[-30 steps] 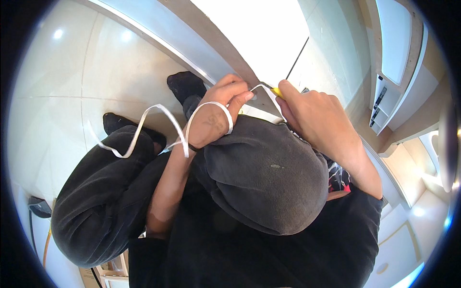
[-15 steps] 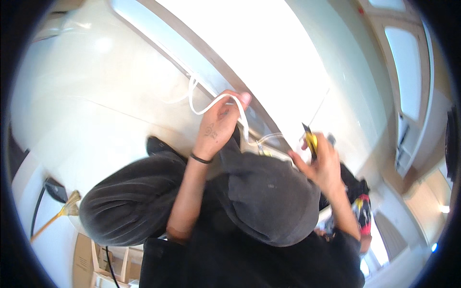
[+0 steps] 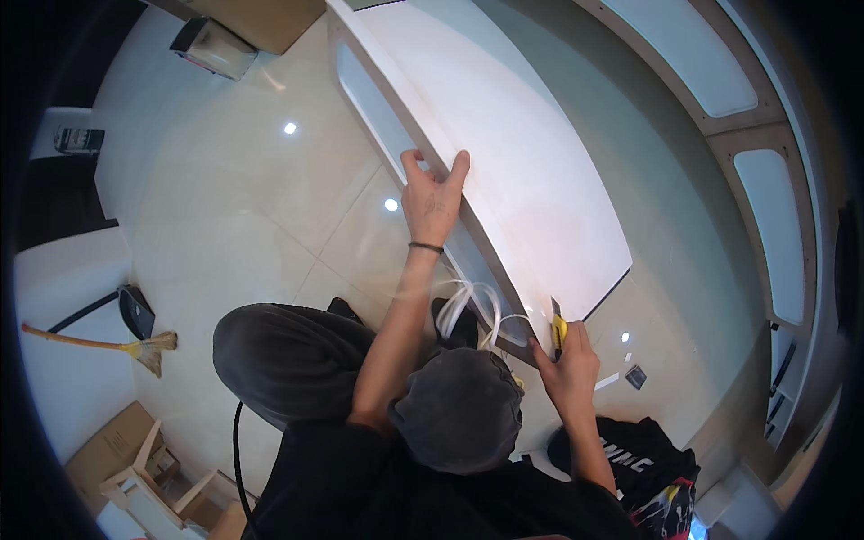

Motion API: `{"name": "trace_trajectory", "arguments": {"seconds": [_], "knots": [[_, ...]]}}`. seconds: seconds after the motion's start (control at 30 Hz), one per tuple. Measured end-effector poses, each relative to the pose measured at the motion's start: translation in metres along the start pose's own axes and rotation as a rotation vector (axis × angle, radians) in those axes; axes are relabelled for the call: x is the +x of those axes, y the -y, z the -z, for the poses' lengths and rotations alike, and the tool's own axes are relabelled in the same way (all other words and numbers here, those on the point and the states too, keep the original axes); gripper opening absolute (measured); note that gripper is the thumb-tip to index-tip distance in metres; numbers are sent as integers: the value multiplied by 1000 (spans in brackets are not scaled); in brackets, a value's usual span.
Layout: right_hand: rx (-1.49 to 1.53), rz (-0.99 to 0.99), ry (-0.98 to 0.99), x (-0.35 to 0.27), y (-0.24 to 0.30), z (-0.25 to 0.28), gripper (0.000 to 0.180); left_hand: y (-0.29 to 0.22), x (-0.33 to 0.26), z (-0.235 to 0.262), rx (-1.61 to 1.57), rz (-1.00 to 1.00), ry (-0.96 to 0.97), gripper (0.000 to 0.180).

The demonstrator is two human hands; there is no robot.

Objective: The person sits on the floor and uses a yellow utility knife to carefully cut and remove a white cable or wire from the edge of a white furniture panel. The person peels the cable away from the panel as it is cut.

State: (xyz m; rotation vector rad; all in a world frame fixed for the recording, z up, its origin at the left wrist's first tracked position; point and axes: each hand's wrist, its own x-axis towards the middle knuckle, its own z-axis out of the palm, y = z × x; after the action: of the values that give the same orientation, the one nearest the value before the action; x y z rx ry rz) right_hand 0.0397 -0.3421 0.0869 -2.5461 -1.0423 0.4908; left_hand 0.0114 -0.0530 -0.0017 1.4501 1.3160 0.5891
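Head cam: L hand [image 3: 432, 202] has long edge of white panel [image 3: 531, 153] abt midway, thumb over top face, fingers down in side recess; grip pinching that edge. R hand [image 3: 569, 373] is at panel's near R end, grip wrapped round yellow cutter [image 3: 559, 335], blade out & pointing away from person; thumb beside panel corner, can't tell if touching. Panel runs diag. across floor [image 3: 234, 216], far L to near R, ahead of R knee [image 3: 459, 409]. White strip [image 3: 455, 306] sits in loose loops btwn that knee & panel's near end. Dark sq. piece [image 3: 635, 376] + white scrap [image 3: 607, 382] on floor, R of cutter. Black cloth [image 3: 648, 445] w/ white print nr R arm [image 3: 594, 459]. Far L: broom [image 3: 155, 351] & dustpan [image 3: 137, 311]; below them, flat carton [image 3: 112, 441] & wood frame [image 3: 144, 447]. Top L: small box [image 3: 216, 49] next to big carton [image 3: 261, 18].
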Motion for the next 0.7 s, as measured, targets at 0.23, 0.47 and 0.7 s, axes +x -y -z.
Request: {"name": "trace_trajectory", "arguments": {"seconds": [0.23, 0.47, 0.7], "knots": [[24, 73, 0, 52, 32, -10, 40, -22, 73, -1, 66, -77, -17, 75], [39, 124, 15, 104, 62, -21, 38, -25, 158, -1, 194, -158, -24, 84], [171, 187, 9, 135, 94, -44, 36, -44, 205, 30, 147, -41, 265, 91]]}}
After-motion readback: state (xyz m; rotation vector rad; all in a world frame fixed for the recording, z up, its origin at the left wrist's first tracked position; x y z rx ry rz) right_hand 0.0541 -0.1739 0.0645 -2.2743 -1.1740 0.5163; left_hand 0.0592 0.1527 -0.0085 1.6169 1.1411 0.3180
